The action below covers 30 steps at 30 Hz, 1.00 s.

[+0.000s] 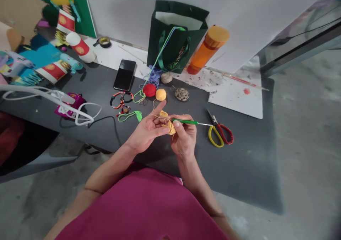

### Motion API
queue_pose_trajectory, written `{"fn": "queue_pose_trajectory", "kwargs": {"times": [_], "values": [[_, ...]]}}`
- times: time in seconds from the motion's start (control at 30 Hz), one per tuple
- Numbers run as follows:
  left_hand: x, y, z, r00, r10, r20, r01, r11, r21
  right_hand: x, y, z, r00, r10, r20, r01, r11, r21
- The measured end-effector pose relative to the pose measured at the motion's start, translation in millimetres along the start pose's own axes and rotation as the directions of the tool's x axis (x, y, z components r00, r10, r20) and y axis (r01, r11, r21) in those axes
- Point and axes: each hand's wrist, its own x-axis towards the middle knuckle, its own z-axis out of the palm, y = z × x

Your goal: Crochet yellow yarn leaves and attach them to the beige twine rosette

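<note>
Between my two hands is a small yellow crochet piece (172, 127), pinched by the fingertips. My left hand (145, 131) grips its left side, index finger raised, with a yellow strand running over it towards the yellow yarn ball (161, 94). In my right hand (186, 137) is a crochet hook (186, 121) with a green handle, its metal shaft pointing right; the other end meets the yellow work. A second bit of yellow crochet (163, 114) shows just behind the fingers. Exactly how the loop sits on the hook is too small to see.
Scissors (220, 131) with red and yellow handles lie to the right. Behind my hands are a red yarn ball (149, 90), a phone (124, 75), beaded bracelets (121, 100), a dark green bag (177, 37) and an orange bottle (207, 49). White cables (53, 94) cross the left side.
</note>
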Motion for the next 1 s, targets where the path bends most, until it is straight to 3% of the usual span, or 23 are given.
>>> {"fn": "queue_pose_trajectory", "kwargs": {"times": [0.23,0.4,0.5,0.6,0.67,0.73,0.83,0.9,1.0], "values": [[-9,3,-13.7,0.997,0.001,-0.078,-0.002,1.000,-0.012,-2,10,1,0.996,0.091,0.015,-0.089,0.993,-0.073],[-10,6,-19.0,0.997,-0.040,-0.062,0.039,0.999,-0.022,-3,12,-2,0.992,0.111,0.063,-0.104,0.990,-0.100],[-11,4,-14.8,0.997,0.003,-0.078,-0.001,0.999,0.033,-5,6,-7,0.994,-0.047,0.103,0.075,0.956,-0.283],[-12,-2,-5.1,0.964,0.199,-0.179,-0.167,0.969,0.180,-11,4,-10,0.932,-0.298,0.204,0.361,0.767,-0.531],[-13,-6,0.2,0.930,0.280,-0.239,-0.225,0.946,0.232,-15,8,-9,0.898,-0.391,0.201,0.432,0.696,-0.574],[-13,-8,1.9,0.941,0.235,-0.242,-0.201,0.967,0.156,-18,14,-5,0.917,-0.391,0.076,0.370,0.766,-0.525],[-13,-9,-2.4,0.983,0.057,-0.175,-0.063,0.998,-0.028,-19,19,0,0.977,-0.200,-0.077,0.172,0.946,-0.275],[-13,-8,-6.8,0.991,-0.004,-0.132,-0.007,0.997,-0.083,-16,19,1,0.995,-0.057,-0.083,0.046,0.991,-0.128],[-14,-5,-10.9,0.991,0.002,-0.132,-0.009,0.999,-0.051,-10,15,0,0.996,0.087,-0.010,-0.087,0.995,-0.057]]}}
